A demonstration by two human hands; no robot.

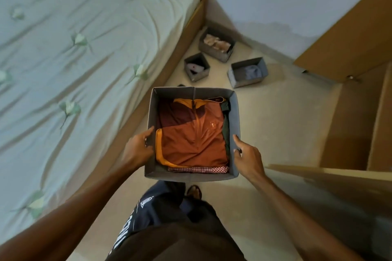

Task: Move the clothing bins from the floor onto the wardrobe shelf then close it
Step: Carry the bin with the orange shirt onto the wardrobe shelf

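Left hand (140, 148) and right hand (246, 157) grip the grey fabric bin (233, 116), apparently lifted, holding a folded rust-orange shirt (191, 133).

large bin (192, 133) underside: hidden; contact with the floor cannot be told.
left hand (139, 148) fingertips: out of sight behind the bin's left wall.
right hand (247, 154) palm: turned away; grip on the right wall unclear.
clothes under the orange shirt (191, 133): only edges show.
far small bins (197, 66): contents blurred, too small to identify.
wardrobe (356, 116) interior: shelves cut off by the right edge.
bed (74, 59): cut off left and top.
foot (194, 192): mostly hidden by the bin.
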